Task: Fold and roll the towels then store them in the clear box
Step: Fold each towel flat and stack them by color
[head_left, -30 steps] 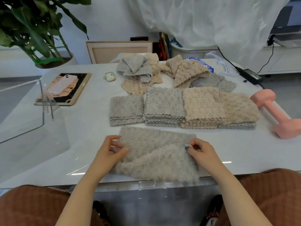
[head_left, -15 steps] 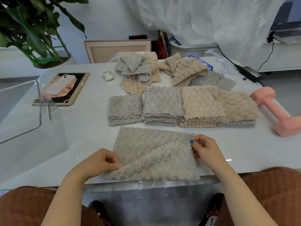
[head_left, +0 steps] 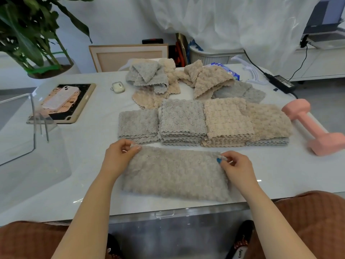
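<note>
Now that the near edge of the grey towel (head_left: pixel 173 174) has been carried up to meet the far one, the slanting flap I had on screen half a second ago is gone. The cloth lies as one flat, doubled band across the front of the bench (head_left: pixel 89 165). I read that as the first fold done. A further fold or the roll is still ahead, and the clear box (head_left: pixel 34 116) stands well apart at the left.

Each grip is a pinch on cloth. My left hand (head_left: pixel 119 156) holds the far-left corner between thumb and forefinger, and my right hand (head_left: pixel 235 165) does the same at the far-right corner. So the towel spans the gap between the two grips and runs back from them toward my lap, with its folded edge nearest me, close to the bench's front rim.

Just beyond the pinched corners sit the folded stacks (head_left: pixel 186 122), grey and beige, in a row. The left corner comes very near the leftmost stack, though I cannot tell whether it touches. Loose towels (head_left: pixel 149 79) wait behind those.
</note>
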The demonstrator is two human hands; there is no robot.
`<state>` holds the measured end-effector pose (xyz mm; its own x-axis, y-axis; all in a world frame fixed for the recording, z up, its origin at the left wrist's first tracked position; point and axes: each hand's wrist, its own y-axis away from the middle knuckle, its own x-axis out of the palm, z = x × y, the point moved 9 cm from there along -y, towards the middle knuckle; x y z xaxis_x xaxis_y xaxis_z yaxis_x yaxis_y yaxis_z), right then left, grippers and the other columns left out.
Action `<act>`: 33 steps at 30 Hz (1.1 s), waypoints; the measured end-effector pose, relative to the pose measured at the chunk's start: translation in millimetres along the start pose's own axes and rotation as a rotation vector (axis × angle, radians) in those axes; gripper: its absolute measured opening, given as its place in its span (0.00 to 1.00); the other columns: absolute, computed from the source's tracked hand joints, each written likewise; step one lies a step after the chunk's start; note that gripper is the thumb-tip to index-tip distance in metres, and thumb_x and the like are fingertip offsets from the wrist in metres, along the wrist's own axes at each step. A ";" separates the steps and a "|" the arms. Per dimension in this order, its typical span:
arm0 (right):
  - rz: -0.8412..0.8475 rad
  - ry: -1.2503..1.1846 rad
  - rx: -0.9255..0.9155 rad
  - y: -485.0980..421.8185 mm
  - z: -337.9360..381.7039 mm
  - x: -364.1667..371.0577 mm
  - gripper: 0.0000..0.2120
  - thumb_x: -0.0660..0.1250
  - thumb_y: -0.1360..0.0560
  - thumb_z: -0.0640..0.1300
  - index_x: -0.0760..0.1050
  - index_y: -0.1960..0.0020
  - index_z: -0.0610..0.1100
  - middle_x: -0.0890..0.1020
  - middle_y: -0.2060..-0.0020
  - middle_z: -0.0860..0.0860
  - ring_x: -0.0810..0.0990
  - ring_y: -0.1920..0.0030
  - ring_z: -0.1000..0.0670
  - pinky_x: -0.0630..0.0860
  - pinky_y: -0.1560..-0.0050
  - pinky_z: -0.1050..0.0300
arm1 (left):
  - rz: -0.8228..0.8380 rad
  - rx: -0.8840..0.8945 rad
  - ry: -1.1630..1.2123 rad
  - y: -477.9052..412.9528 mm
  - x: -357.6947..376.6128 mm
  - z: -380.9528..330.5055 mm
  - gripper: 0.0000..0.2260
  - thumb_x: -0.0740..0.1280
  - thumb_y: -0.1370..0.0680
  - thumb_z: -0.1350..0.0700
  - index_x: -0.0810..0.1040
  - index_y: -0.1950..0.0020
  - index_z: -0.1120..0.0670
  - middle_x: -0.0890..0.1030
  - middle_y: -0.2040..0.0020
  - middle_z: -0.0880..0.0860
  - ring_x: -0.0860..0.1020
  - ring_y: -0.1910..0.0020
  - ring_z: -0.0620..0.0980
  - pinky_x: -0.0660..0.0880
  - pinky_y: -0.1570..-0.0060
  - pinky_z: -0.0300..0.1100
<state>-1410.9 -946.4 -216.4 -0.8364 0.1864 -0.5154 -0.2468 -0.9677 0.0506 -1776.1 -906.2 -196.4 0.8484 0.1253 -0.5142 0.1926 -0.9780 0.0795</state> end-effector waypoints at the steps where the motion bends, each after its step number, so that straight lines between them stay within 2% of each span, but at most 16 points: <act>1: -0.009 0.040 -0.006 -4.3 0.4 -0.9 0.05 0.67 0.26 0.37 0.79 0.58 0.45 0.76 0.68 0.52 0.72 0.70 0.52 0.66 0.69 0.60 | 0.016 0.006 -0.052 -4.4 3.7 -0.6 0.08 0.74 0.29 0.54 0.79 0.53 0.54 0.77 0.61 0.51 0.75 0.63 0.48 0.72 0.62 0.39; 4: 0.027 0.164 -0.032 -10.9 2.2 8.7 0.05 0.66 0.26 0.36 0.77 0.55 0.46 0.76 0.67 0.52 0.73 0.69 0.51 0.69 0.68 0.58 | 0.124 0.016 -0.216 -9.3 19.2 1.9 0.14 0.76 0.30 0.56 0.77 0.48 0.49 0.74 0.59 0.48 0.73 0.62 0.44 0.69 0.63 0.33; 7: 0.002 0.204 -0.075 -13.2 6.5 11.4 0.06 0.65 0.25 0.36 0.76 0.55 0.46 0.78 0.65 0.50 0.75 0.67 0.48 0.72 0.65 0.55 | 0.119 0.053 -0.260 -13.6 22.1 0.7 0.10 0.73 0.28 0.56 0.78 0.48 0.49 0.74 0.58 0.48 0.72 0.62 0.42 0.67 0.63 0.30; 9: -0.027 0.230 -0.130 -14.4 12.5 12.3 0.05 0.65 0.25 0.37 0.77 0.52 0.44 0.76 0.57 0.50 0.73 0.67 0.51 0.69 0.66 0.61 | 0.075 0.071 -0.244 -16.6 18.0 0.4 0.04 0.70 0.25 0.56 0.80 0.51 0.51 0.78 0.57 0.50 0.74 0.59 0.46 0.68 0.62 0.29; 11: -0.021 0.268 -0.161 -16.5 15.2 16.0 0.05 0.64 0.24 0.37 0.76 0.49 0.41 0.72 0.51 0.51 0.71 0.70 0.54 0.64 0.67 0.68 | 0.023 0.083 -0.249 -19.1 12.6 2.0 0.02 0.69 0.24 0.57 0.81 0.53 0.52 0.79 0.57 0.51 0.76 0.57 0.49 0.68 0.61 0.29; 13: 0.016 0.315 -0.158 -19.6 13.0 20.6 0.08 0.63 0.24 0.36 0.76 0.46 0.39 0.71 0.48 0.50 0.70 0.69 0.55 0.64 0.67 0.68 | 0.004 0.065 -0.282 -18.8 10.7 6.5 0.06 0.70 0.25 0.59 0.81 0.49 0.55 0.77 0.60 0.49 0.75 0.60 0.46 0.67 0.63 0.30; 16: 0.110 0.378 -0.152 -24.8 12.3 26.8 0.13 0.63 0.24 0.35 0.75 0.40 0.40 0.74 0.46 0.46 0.73 0.57 0.52 0.69 0.56 0.61 | 0.040 0.026 -0.395 -21.3 12.5 11.5 0.13 0.71 0.25 0.59 0.79 0.41 0.55 0.75 0.61 0.49 0.74 0.60 0.48 0.70 0.56 0.38; 18: 0.167 0.401 -0.130 -26.6 13.9 28.1 0.12 0.63 0.25 0.35 0.77 0.42 0.41 0.76 0.49 0.45 0.74 0.55 0.49 0.68 0.56 0.60 | 0.073 0.002 -0.513 -25.7 12.7 10.3 0.11 0.71 0.26 0.56 0.79 0.43 0.52 0.76 0.60 0.49 0.76 0.57 0.51 0.72 0.55 0.43; 20: 0.196 0.369 -0.115 -23.9 15.4 26.2 0.08 0.64 0.26 0.34 0.78 0.49 0.42 0.77 0.54 0.45 0.75 0.58 0.49 0.68 0.61 0.60 | 0.099 -0.018 -0.570 -26.6 11.6 7.1 0.04 0.72 0.27 0.56 0.79 0.54 0.53 0.77 0.60 0.50 0.78 0.55 0.52 0.73 0.57 0.44; 22: 0.189 0.252 -0.089 -19.0 16.5 18.5 0.05 0.67 0.27 0.35 0.78 0.54 0.43 0.79 0.57 0.46 0.74 0.62 0.52 0.69 0.64 0.63 | 0.102 0.016 -0.539 -26.4 11.6 4.3 0.05 0.73 0.28 0.57 0.78 0.61 0.53 0.78 0.58 0.52 0.77 0.56 0.51 0.72 0.60 0.42; 24: 0.174 0.098 -0.049 -12.4 18.8 7.5 0.04 0.69 0.27 0.36 0.78 0.56 0.44 0.81 0.60 0.45 0.75 0.65 0.52 0.71 0.64 0.63 | 0.064 0.072 -0.404 -19.7 6.4 -1.9 0.06 0.73 0.28 0.57 0.77 0.61 0.54 0.79 0.57 0.53 0.76 0.57 0.50 0.70 0.62 0.38; 27: 0.223 -0.112 -0.019 -0.4 29.2 -3.7 0.03 0.70 0.27 0.36 0.79 0.56 0.42 0.79 0.68 0.45 0.73 0.72 0.55 0.72 0.69 0.63 | 0.061 0.114 -0.071 -5.7 -2.0 -12.9 0.06 0.72 0.27 0.57 0.76 0.56 0.55 0.80 0.60 0.52 0.78 0.62 0.47 0.75 0.62 0.37; 29: 0.225 -0.152 -0.024 3.1 37.1 -10.9 0.02 0.68 0.25 0.37 0.79 0.56 0.41 0.77 0.71 0.48 0.69 0.77 0.58 0.67 0.75 0.64 | 0.112 0.145 0.075 1.1 -5.9 -21.1 0.07 0.72 0.26 0.58 0.78 0.50 0.52 0.79 0.60 0.52 0.77 0.66 0.43 0.74 0.62 0.34; 31: 0.182 -0.203 -0.053 3.7 48.5 -21.5 0.03 0.67 0.24 0.37 0.78 0.56 0.40 0.77 0.71 0.48 0.71 0.79 0.56 0.66 0.78 0.62 | 0.095 0.223 0.049 4.2 -17.5 -32.5 0.10 0.71 0.25 0.58 0.79 0.47 0.46 0.79 0.59 0.50 0.75 0.67 0.42 0.72 0.62 0.31; 33: 0.160 -0.313 -0.096 3.9 63.1 -29.7 0.02 0.66 0.24 0.36 0.77 0.55 0.39 0.80 0.68 0.45 0.80 0.71 0.51 0.72 0.76 0.60 | -0.036 0.315 -0.005 7.0 -41.2 -49.9 0.06 0.70 0.25 0.58 0.82 0.52 0.47 0.81 0.60 0.48 0.72 0.69 0.41 0.70 0.63 0.31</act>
<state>-1417.8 -945.0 -146.9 -0.9736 0.0594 -0.2202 -0.0657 -0.9976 0.0211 -1785.1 -909.9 -132.0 0.8410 0.1611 -0.5166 0.0601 -0.9766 -0.2067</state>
